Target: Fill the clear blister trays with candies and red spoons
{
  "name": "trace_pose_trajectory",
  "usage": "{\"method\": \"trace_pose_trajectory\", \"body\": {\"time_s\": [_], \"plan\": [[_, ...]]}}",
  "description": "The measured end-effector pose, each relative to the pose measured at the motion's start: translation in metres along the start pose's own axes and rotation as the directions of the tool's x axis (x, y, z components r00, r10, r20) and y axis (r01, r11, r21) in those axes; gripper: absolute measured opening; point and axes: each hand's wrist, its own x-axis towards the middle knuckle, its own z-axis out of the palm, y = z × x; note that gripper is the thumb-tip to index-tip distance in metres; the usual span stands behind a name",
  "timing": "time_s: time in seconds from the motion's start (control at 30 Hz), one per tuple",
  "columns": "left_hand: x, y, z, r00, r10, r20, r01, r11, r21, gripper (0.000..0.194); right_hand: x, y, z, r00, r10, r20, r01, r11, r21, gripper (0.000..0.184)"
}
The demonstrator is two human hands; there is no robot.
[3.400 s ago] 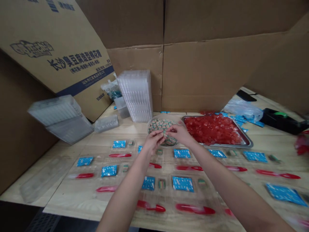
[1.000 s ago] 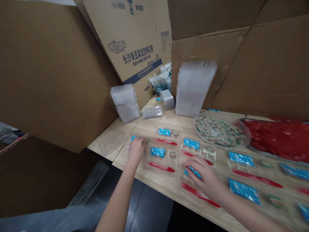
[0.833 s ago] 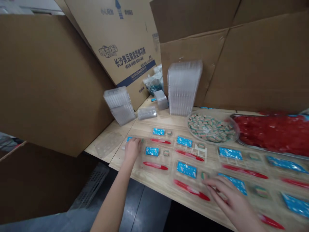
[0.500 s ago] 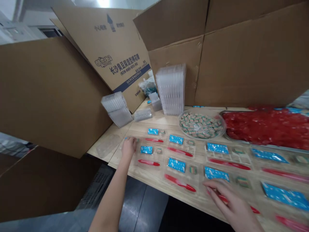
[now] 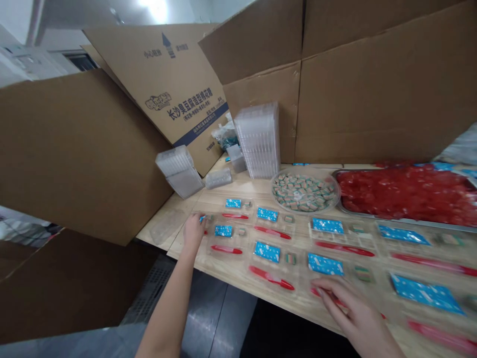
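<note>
Several clear plastic trays lie in rows on the wooden table (image 5: 227, 191), each with a blue packet (image 5: 267, 251), a red spoon (image 5: 271, 278) and a small striped candy (image 5: 290, 258). My left hand (image 5: 194, 231) rests, fingers curled, on the leftmost tray at the table's near left edge; whether it holds anything is hidden. My right hand (image 5: 350, 311) lies flat with fingers spread on a tray near the front edge, over a red spoon.
A round dish of striped candies (image 5: 304, 191) and a metal pan of red pieces (image 5: 406, 191) sit behind the trays. Stacks of clear empty trays (image 5: 258, 141) (image 5: 179, 169) stand at the back left. Cardboard sheets (image 5: 179, 94) wall in the table.
Both hands left the candy dish. The left went to the leftmost tray and stayed. The right slid right along the front row. The view swung left.
</note>
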Motion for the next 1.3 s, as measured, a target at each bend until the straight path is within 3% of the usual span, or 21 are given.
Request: {"method": "trace_pose_trajectory", "body": {"time_s": [0.17, 0.3, 0.4, 0.47, 0.53, 0.57, 0.63, 0.73, 0.77, 0.83, 0.97, 1.07, 1.17, 1.23, 1.3], "plan": [[-0.064, 0.036, -0.020, 0.982, -0.020, -0.189, -0.013, 0.985, -0.173, 0.029, -0.010, -0.013, -0.011, 1.000, 0.000, 0.014, 0.000, 1.000, -0.006, 0.016], [-0.126, 0.079, -0.028, 0.954, -0.051, -0.294, -0.067, 0.924, -0.377, 0.026, -0.037, -0.003, -0.048, 0.997, -0.020, 0.077, 0.030, 0.991, -0.127, 0.020], [-0.150, 0.099, -0.037, 0.958, 0.155, -0.241, -0.242, 0.888, -0.392, 0.021, -0.065, 0.013, -0.097, 0.990, -0.039, 0.135, 0.077, 0.955, -0.286, 0.018], [-0.159, 0.104, -0.044, 0.909, 0.376, -0.177, -0.416, 0.841, -0.346, 0.019, -0.083, 0.022, -0.129, 0.989, -0.041, 0.143, 0.092, 0.925, -0.370, 0.017], [-0.172, 0.107, -0.051, 0.845, 0.519, -0.127, -0.532, 0.793, -0.298, 0.019, -0.102, 0.025, -0.153, 0.997, -0.020, 0.077, 0.052, 0.896, -0.441, 0.017], [-0.180, 0.108, -0.055, 0.836, 0.536, -0.119, -0.546, 0.790, -0.278, 0.020, -0.112, 0.025, -0.161, 1.000, 0.000, 0.014, 0.006, 0.879, -0.477, 0.017], [-0.198, 0.110, -0.064, 0.884, 0.443, -0.150, -0.467, 0.851, -0.240, 0.021, -0.133, 0.021, -0.172, 0.988, 0.052, -0.145, -0.123, 0.836, -0.535, 0.020], [-0.213, 0.114, -0.081, 0.948, 0.206, -0.244, -0.260, 0.942, -0.214, 0.023, -0.152, 0.013, -0.179, 0.965, 0.077, -0.252, -0.213, 0.793, -0.571, 0.024], [-0.211, 0.116, -0.087, 0.948, 0.189, -0.255, -0.245, 0.946, -0.212, 0.023, -0.152, 0.011, -0.181, 0.969, 0.069, -0.235, -0.196, 0.796, -0.573, 0.024], [-0.199, 0.121, -0.098, 0.932, 0.274, -0.239, -0.323, 0.925, -0.200, 0.024, -0.139, 0.007, -0.183, 0.984, 0.028, -0.177, -0.124, 0.821, -0.557, 0.021], [-0.162, 0.154, -0.107, 0.830, 0.490, -0.265, -0.549, 0.801, -0.240, 0.017, -0.075, -0.009, -0.162, 0.987, -0.117, -0.107, 0.064, 0.913, -0.402, 0.020], [-0.152, 0.186, -0.104, 0.700, 0.637, -0.323, -0.714, 0.637, -0.290, 0.018, -0.031, -0.031, -0.129, 0.950, -0.304, -0.076, 0.273, 0.922, -0.276, 0.020], [-0.160, 0.187, -0.104, 0.606, 0.752, -0.260, -0.793, 0.547, -0.267, 0.025, -0.023, -0.040, -0.118, 0.916, -0.400, 0.032, 0.392, 0.877, -0.278, 0.024], [-0.172, 0.161, -0.104, 0.629, 0.741, -0.235, -0.776, 0.586, -0.232, 0.028, -0.042, -0.033, -0.132, 0.932, -0.361, 0.038, 0.351, 0.871, -0.343, 0.026], [-0.186, 0.118, -0.100, 0.752, 0.618, -0.230, -0.659, 0.715, -0.233, 0.032, -0.077, -0.019, -0.155, 0.967, -0.251, -0.048, 0.203, 0.869, -0.450, 0.025]]}}
